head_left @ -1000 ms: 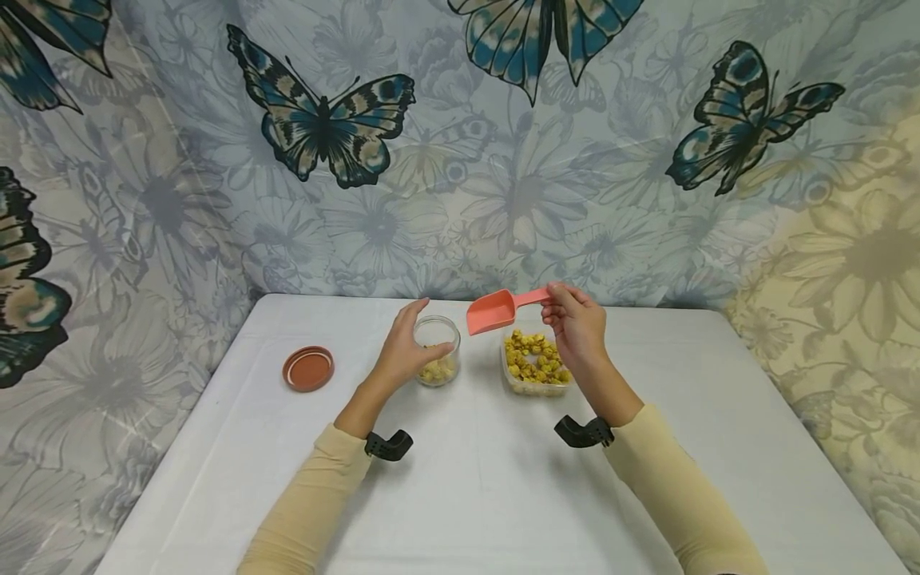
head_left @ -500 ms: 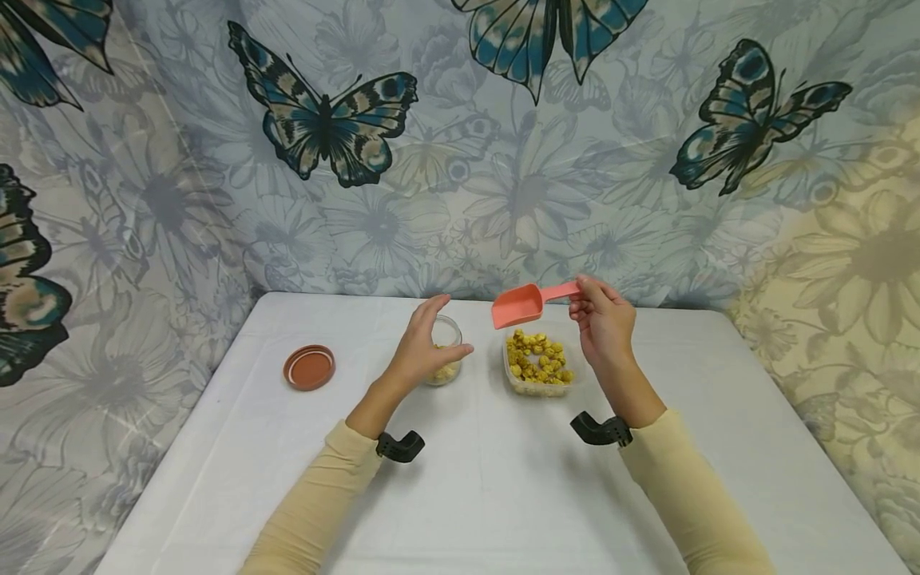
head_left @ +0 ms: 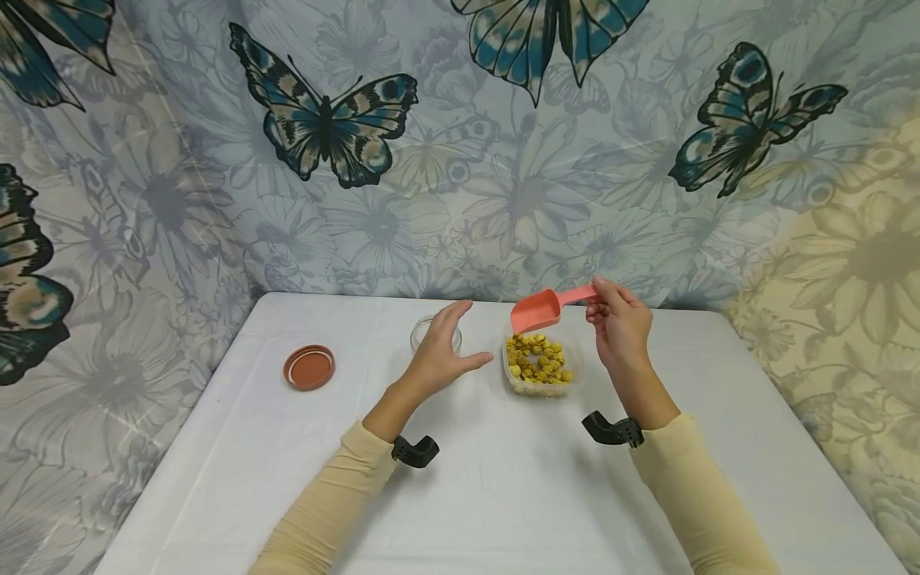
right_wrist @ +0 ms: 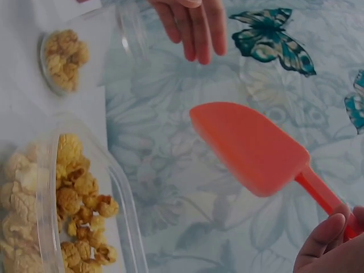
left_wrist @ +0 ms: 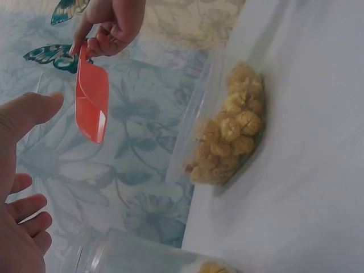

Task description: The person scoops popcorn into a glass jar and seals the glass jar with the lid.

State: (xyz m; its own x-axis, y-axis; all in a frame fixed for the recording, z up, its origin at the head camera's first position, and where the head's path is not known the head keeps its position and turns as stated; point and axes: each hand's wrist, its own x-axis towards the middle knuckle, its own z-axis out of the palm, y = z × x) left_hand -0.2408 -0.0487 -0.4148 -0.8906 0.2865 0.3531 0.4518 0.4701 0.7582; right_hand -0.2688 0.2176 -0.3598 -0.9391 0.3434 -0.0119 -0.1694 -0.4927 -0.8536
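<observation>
My right hand [head_left: 622, 327] pinches the handle of a coral-red plastic scoop [head_left: 537, 311], held up above a clear plastic tub [head_left: 539, 390] of yellow popcorn [head_left: 549, 351]. No popcorn shows in the scoop's bowl. My left hand [head_left: 438, 361] is in the air left of the tub, fingers spread and thumb apart, nothing in its grasp. Behind it stands a glass jar [head_left: 419, 334], largely hidden by the hand in the head view. The right wrist view shows the jar [right_wrist: 105, 42] without a lid, some popcorn [right_wrist: 65, 60] at its bottom.
A round reddish-brown lid [head_left: 309, 368] lies on the white-covered table [head_left: 474, 503], left of the jar. Behind the table's back edge hangs a floral cloth [head_left: 517, 200] with printed butterflies. Both wrists wear black mounts.
The right hand has carried the scoop rightward, from beside the jar to above the tub. My left hand has shifted right, from beside the jar to in front of it, staying spread.
</observation>
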